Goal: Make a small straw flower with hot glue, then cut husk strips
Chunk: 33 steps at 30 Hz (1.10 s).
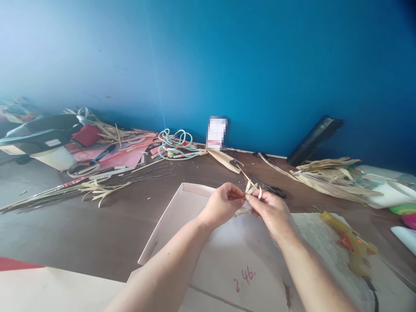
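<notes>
My left hand and my right hand meet above a shallow white cardboard box. Between their fingertips is a small flower of pale dried husk strips, its narrow ends fanned upward. My right thumb and fingers pinch its base. The left fingertips are closed against that same base and partly hide it. Just beyond the right hand, black-handled scissors lie on the brown table. The box stretches under both wrists, with "2.46." written in pink on its near panel.
A yellow glue gun lies on a printed sheet at right. Dried husks and a black tube are behind it. A phone leans on the blue wall. Coiled pale cable, wires and husk flowers lie left.
</notes>
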Each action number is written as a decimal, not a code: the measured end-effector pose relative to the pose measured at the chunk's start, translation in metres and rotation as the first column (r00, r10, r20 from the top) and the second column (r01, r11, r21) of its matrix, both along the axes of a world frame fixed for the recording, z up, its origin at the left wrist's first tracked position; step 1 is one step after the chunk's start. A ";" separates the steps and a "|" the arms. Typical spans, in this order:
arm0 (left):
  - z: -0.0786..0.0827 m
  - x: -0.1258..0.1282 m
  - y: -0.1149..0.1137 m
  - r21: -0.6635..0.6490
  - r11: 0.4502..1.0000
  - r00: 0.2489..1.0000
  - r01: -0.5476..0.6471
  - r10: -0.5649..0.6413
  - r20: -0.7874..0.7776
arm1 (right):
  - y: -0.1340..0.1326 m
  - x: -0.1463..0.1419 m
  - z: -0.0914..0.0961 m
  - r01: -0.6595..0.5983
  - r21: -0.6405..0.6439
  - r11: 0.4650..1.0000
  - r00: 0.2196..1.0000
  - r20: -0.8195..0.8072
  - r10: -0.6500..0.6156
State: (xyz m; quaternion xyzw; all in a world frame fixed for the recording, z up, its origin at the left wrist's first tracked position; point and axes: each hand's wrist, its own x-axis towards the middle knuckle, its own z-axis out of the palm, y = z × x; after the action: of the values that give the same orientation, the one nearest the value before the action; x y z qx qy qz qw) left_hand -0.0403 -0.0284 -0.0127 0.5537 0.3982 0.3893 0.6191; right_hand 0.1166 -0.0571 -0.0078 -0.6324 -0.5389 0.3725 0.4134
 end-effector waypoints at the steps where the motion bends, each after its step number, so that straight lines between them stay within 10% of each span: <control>1: 0.001 -0.001 0.000 -0.010 1.000 1.000 0.010 -0.010 0.010 | 0.000 0.001 -0.001 0.001 0.005 1.000 1.000 0.004 -0.001; 33: 0.003 -0.003 0.003 -0.242 0.967 0.993 0.080 -0.056 0.104 | 0.000 -0.005 0.005 0.046 0.029 0.999 0.982 -0.184 -0.040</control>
State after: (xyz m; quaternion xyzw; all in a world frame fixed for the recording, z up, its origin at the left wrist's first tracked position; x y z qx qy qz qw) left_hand -0.0428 -0.0256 -0.0100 0.4668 0.3939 0.3415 0.7144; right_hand 0.1119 -0.0575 -0.0026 -0.6000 -0.4911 0.4110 0.4795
